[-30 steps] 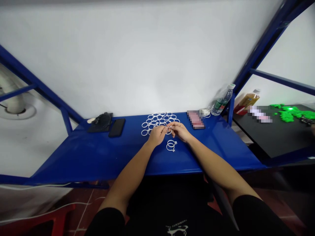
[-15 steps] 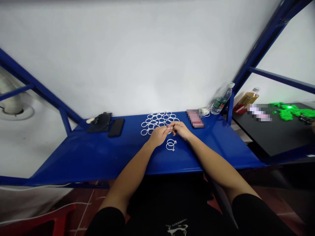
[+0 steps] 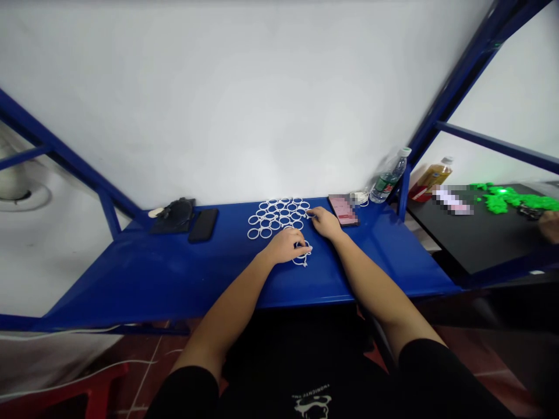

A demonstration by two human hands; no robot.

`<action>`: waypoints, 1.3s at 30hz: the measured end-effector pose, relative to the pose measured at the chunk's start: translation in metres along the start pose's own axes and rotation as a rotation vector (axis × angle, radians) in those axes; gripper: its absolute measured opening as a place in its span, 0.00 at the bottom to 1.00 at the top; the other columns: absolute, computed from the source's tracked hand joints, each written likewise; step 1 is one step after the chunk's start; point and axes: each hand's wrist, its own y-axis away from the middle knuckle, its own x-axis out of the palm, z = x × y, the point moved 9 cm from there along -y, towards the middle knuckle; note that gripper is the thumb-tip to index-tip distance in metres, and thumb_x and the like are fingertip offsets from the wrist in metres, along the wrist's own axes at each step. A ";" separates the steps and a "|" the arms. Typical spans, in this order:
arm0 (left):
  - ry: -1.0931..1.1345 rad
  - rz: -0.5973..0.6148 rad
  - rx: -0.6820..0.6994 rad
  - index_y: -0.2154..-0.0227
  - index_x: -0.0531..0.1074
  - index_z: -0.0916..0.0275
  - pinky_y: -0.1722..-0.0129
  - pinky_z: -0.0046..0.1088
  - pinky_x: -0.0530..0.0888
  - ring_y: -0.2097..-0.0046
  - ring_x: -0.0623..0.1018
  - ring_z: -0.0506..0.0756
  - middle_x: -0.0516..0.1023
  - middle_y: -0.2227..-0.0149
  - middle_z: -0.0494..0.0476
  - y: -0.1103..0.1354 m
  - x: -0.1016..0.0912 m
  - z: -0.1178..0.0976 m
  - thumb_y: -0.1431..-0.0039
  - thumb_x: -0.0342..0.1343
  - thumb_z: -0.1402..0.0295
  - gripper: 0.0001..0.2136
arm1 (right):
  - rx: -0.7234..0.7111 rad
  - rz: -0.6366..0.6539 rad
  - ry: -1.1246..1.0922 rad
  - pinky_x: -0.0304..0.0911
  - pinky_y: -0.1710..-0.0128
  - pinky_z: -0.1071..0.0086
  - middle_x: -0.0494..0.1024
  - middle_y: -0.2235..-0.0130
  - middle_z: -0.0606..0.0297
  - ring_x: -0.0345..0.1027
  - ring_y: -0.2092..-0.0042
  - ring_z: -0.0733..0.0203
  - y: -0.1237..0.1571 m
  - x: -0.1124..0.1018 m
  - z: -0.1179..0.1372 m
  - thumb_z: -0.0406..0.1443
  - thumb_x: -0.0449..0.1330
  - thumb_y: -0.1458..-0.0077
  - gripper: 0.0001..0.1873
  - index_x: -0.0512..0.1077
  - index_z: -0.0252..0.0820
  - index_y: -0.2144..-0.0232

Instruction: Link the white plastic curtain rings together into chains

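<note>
Several white plastic rings (image 3: 266, 232), each with a small clip-like tab, lie in rows on the blue table. My right hand (image 3: 325, 222) is at the right edge of these rows, its fingertips closed on a white ring largely hidden by them. Nearer the front edge, my left hand (image 3: 286, 245) reaches over two overlapping loose rings (image 3: 299, 261). Its thumb and forefinger close around the tab side of one, which still rests on the table. The left hand covers part of the loose rings and the lowest row.
Left of the rings lie a black phone (image 3: 203, 225) and a dark pouch-like item (image 3: 174, 215). Rightward are a lit phone (image 3: 344, 210), a white cable (image 3: 361, 198) and a water bottle (image 3: 390, 176). Another person's hand (image 3: 549, 226) shows beside green pieces (image 3: 502, 201) on a black table.
My hands, together before over the rings, are now apart. The left has moved down to the loose rings; the right has shifted slightly up and right to the rows' edge.
</note>
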 end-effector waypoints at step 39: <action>-0.107 -0.277 -0.410 0.71 0.74 0.59 0.68 0.30 0.63 0.69 0.74 0.54 0.76 0.74 0.52 0.010 -0.037 0.034 0.27 0.51 0.60 0.16 | 0.154 0.242 -1.298 0.57 0.81 0.76 0.80 0.76 0.68 0.64 0.81 0.69 0.020 0.017 0.058 0.37 0.65 0.54 0.09 0.76 0.41 0.68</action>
